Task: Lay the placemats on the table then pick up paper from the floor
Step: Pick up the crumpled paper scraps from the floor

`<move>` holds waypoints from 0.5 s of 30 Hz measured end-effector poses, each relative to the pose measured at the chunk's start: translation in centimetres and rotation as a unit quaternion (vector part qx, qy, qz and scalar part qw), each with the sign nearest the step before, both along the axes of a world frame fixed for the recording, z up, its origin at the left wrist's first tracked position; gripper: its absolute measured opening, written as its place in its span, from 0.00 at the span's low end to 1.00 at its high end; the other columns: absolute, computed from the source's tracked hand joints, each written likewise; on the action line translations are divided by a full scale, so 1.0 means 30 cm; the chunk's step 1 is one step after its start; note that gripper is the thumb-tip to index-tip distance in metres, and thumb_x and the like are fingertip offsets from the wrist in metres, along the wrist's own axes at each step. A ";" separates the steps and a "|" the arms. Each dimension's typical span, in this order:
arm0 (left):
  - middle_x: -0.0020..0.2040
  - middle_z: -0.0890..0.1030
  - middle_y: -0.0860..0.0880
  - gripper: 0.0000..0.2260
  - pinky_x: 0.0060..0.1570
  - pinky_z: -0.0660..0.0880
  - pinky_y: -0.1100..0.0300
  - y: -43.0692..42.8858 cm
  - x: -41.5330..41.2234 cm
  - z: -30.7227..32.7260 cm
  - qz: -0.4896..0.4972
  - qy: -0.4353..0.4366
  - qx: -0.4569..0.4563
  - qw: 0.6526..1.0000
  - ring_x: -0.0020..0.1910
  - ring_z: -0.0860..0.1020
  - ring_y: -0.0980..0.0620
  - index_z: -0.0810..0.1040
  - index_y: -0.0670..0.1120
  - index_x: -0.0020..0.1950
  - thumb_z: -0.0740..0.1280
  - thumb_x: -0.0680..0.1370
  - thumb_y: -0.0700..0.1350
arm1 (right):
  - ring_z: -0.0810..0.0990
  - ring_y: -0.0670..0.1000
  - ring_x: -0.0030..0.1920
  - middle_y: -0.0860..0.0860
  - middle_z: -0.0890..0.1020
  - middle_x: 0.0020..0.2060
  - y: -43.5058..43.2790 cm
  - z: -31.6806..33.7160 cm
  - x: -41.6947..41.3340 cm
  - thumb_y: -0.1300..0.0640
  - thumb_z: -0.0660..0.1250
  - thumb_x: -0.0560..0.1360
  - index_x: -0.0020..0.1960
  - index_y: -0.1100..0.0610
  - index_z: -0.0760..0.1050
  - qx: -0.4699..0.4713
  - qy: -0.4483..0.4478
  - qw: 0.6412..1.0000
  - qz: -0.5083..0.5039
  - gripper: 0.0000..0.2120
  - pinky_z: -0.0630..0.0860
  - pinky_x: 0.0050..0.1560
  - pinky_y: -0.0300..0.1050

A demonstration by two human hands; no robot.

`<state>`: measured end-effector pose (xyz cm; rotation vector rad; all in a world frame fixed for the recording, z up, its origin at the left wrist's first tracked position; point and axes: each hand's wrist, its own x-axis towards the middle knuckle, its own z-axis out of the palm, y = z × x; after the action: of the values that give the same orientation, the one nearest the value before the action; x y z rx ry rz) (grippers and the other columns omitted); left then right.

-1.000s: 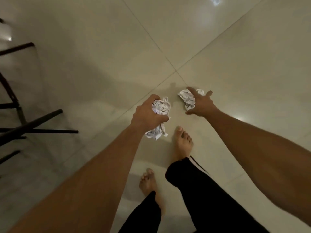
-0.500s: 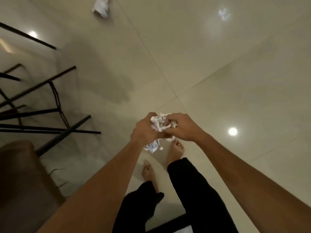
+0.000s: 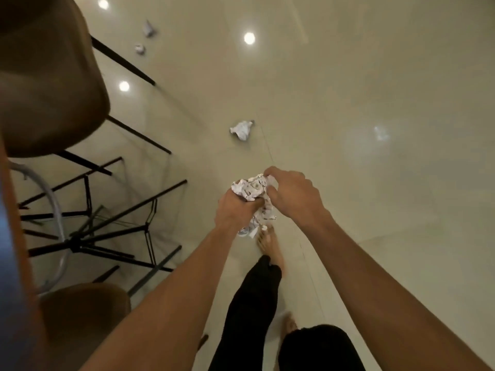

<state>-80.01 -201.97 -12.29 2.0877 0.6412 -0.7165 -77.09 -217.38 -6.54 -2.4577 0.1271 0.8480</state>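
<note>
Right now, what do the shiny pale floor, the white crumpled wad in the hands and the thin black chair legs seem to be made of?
Shiny pale floor: probably glazed or polished tile; it mirrors ceiling lights and shows thin joint lines.
White crumpled wad: printed paper, sharply creased, with dark markings, held in the left hand and right hand.
Thin black chair legs: possibly painted metal, slim and matte; unclear.

A: Setting: home dining area?
B: Yes. Glossy cream floor tiles [image 3: 348,103]; padded brown chair [image 3: 48,76] on thin black legs, up-left of the clasped hands; bare feet [image 3: 270,245] just below them.
</note>
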 end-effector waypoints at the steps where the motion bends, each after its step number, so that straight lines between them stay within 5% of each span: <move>1: 0.42 0.85 0.55 0.19 0.47 0.82 0.47 0.021 0.078 0.024 0.002 -0.001 0.005 1.000 0.44 0.84 0.51 0.81 0.57 0.47 0.72 0.59 0.61 | 0.76 0.61 0.58 0.57 0.75 0.60 0.015 0.005 0.069 0.52 0.58 0.79 0.69 0.42 0.67 -0.013 0.006 1.000 0.018 0.19 0.70 0.50 0.52; 6: 0.42 0.84 0.54 0.21 0.47 0.82 0.49 0.141 0.417 0.121 0.033 -0.005 0.053 0.998 0.44 0.84 0.50 0.81 0.54 0.48 0.70 0.59 0.62 | 0.75 0.62 0.60 0.58 0.73 0.63 0.053 0.005 0.402 0.56 0.59 0.78 0.74 0.48 0.63 -0.036 0.035 0.998 0.038 0.24 0.71 0.52 0.51; 15: 0.43 0.84 0.55 0.22 0.48 0.82 0.50 0.342 0.893 -0.001 0.138 0.015 0.067 0.988 0.46 0.83 0.51 0.80 0.54 0.47 0.70 0.58 0.62 | 0.76 0.61 0.52 0.58 0.72 0.60 0.224 -0.247 0.874 0.58 0.58 0.78 0.67 0.56 0.65 -0.078 0.104 0.986 0.100 0.18 0.69 0.45 0.49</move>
<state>-53.21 -191.70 -12.31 2.0556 0.9964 -0.5613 -50.88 -210.67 -13.96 -2.5506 0.0214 1.2256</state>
